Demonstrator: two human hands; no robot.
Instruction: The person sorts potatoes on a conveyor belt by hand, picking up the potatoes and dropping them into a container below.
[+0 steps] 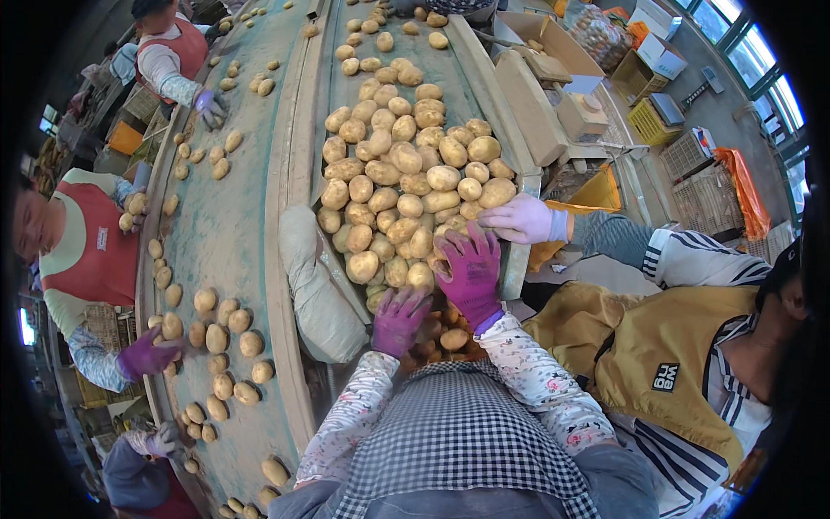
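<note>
A dense heap of potatoes [402,175] lies at the lower end of a green conveyor belt [415,65] before me. My left hand [401,319], in a purple glove, rests at the heap's near edge with its fingers against the potatoes. My right hand [472,269], also purple-gloved, lies over potatoes at the heap's near right, fingers spread and pointing away from me; whether it grips one is hidden. More potatoes [454,338] show below, between my forearms and my checked apron [454,422].
A co-worker's lilac-gloved hand [515,219] touches the heap beside my right hand. A padded cloth roll [318,279] lines the left edge. Another belt [220,259] with scattered potatoes runs at left, with several co-workers along it. Crates [707,194] and a cardboard box [551,45] stand at right.
</note>
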